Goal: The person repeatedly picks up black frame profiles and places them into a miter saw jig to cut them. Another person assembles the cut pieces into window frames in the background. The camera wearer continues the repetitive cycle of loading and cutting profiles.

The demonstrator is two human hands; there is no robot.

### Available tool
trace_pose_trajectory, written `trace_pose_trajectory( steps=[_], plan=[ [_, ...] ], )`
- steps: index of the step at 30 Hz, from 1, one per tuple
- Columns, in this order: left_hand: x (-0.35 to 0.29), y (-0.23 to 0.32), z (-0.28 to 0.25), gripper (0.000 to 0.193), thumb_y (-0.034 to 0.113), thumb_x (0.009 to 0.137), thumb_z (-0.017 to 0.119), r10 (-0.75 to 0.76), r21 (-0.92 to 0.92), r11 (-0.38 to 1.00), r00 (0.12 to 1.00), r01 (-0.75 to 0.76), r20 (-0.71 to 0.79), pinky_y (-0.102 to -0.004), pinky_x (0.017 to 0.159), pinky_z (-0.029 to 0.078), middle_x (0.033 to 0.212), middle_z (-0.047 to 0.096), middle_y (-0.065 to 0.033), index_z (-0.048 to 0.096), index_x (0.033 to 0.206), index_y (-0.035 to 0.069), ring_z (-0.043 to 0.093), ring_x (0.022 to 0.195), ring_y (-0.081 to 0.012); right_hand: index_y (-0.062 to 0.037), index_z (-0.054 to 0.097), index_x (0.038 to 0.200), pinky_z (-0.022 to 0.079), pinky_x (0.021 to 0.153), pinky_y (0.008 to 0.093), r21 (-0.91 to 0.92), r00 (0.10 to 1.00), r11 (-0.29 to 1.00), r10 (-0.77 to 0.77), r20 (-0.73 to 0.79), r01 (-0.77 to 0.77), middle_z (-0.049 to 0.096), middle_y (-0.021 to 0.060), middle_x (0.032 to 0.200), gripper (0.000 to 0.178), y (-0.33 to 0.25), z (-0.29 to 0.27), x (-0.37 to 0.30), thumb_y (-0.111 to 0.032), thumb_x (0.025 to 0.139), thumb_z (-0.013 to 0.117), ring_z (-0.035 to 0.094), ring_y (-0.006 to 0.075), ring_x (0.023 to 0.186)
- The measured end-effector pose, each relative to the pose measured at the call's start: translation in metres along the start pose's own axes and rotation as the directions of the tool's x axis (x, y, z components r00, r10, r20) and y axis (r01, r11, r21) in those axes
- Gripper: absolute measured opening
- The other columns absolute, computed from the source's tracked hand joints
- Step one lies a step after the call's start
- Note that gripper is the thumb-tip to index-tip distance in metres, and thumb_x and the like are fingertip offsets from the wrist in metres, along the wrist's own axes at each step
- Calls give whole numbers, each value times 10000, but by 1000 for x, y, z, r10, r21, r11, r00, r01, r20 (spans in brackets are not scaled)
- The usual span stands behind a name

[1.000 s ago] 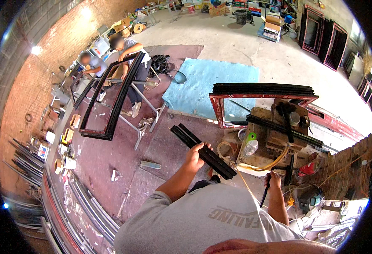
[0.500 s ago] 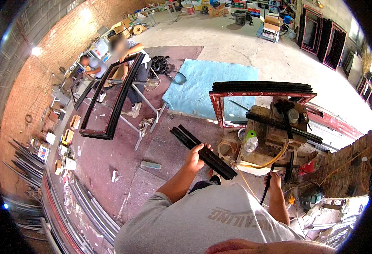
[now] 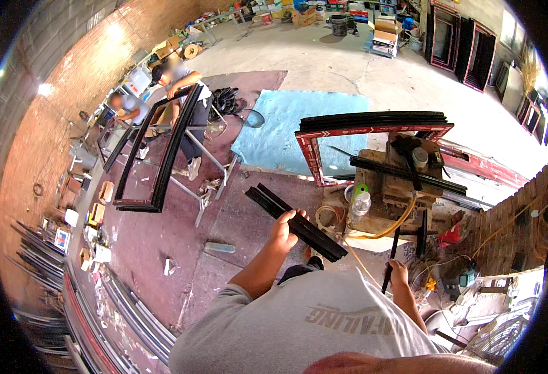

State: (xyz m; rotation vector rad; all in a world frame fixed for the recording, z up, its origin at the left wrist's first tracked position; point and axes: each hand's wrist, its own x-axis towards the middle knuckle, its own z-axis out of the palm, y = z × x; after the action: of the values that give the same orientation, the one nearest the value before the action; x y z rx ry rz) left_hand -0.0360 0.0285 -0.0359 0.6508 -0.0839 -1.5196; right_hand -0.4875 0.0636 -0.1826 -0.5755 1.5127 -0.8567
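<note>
My left hand (image 3: 284,228) is closed around a bundle of short black frame profiles (image 3: 319,238), which slants in front of my body. In my right hand (image 3: 398,273) is a thin black strip (image 3: 393,248), gripped near its lower part and standing nearly upright. The strip's upper end is close to the front of a worn workbench (image 3: 373,232) with a machine on it. Across that machine lies a long black profile (image 3: 405,174). A clear bottle (image 3: 361,204) and a white cup (image 3: 419,157) stand there too.
Black-and-red window frames (image 3: 373,121) stand behind the bench, near a blue sheet (image 3: 299,128) on the floor. Two people work at the left around a black frame (image 3: 162,149) on metal stands. Long profiles (image 3: 127,299) lie at lower left. A yellow hose (image 3: 395,232) hangs off the bench.
The view has shifted slightly. My right hand and the thin strip have moved a little, and more of the strip shows above the hand. My left hand keeps its hold on the profiles.
</note>
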Motion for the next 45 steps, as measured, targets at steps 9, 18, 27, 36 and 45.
trace_pose_trajectory(
  steps=[9, 18, 27, 36, 45],
  plan=[
    [-9, -3, -2, 130, 102, 884, 624, -4, 39, 999, 1000, 4, -21, -438, 935, 508, 957, 658, -133, 590, 967, 8, 631, 951, -302, -32, 635, 816, 420, 441, 312, -20, 1000, 1000, -5, -11, 5, 549, 36, 604, 286, -5, 9, -52, -266, 975, 589, 510, 158, 468],
    [-16, 4, 3, 134, 97, 882, 634, 44, 63, 997, 999, -43, -21, -441, 944, 506, 951, 656, -123, 607, 975, 4, 631, 944, -288, -73, 569, 778, 398, 416, 309, 10, 995, 997, -76, -57, 76, 527, 36, 579, 275, 11, 12, -44, -266, 971, 602, 500, 153, 444],
    [-19, 1, 5, 158, 106, 884, 638, 14, 68, 998, 1000, -13, -24, -445, 961, 501, 963, 655, -133, 607, 991, -6, 629, 951, -290, -96, 542, 806, 409, 407, 323, 0, 998, 998, -60, -10, 60, 497, 25, 567, 265, 4, 10, -53, -284, 985, 598, 505, 156, 437],
    [-22, 1, 7, 157, 112, 897, 625, 25, 73, 997, 999, -22, -30, -434, 976, 496, 971, 658, -142, 610, 997, -9, 629, 963, -297, -105, 515, 787, 402, 379, 309, 19, 998, 998, -66, -1, 66, 479, 18, 561, 275, 5, 12, -52, -275, 990, 591, 489, 151, 419],
    [-15, 6, 1, 157, 129, 876, 643, 17, 87, 996, 1000, -16, -16, -439, 946, 495, 955, 659, -136, 612, 968, 5, 621, 941, -301, -71, 512, 786, 410, 456, 300, -72, 990, 987, -142, 19, 143, 499, 24, 597, 293, 0, 11, -76, -264, 994, 584, 484, 131, 485]
  ],
)
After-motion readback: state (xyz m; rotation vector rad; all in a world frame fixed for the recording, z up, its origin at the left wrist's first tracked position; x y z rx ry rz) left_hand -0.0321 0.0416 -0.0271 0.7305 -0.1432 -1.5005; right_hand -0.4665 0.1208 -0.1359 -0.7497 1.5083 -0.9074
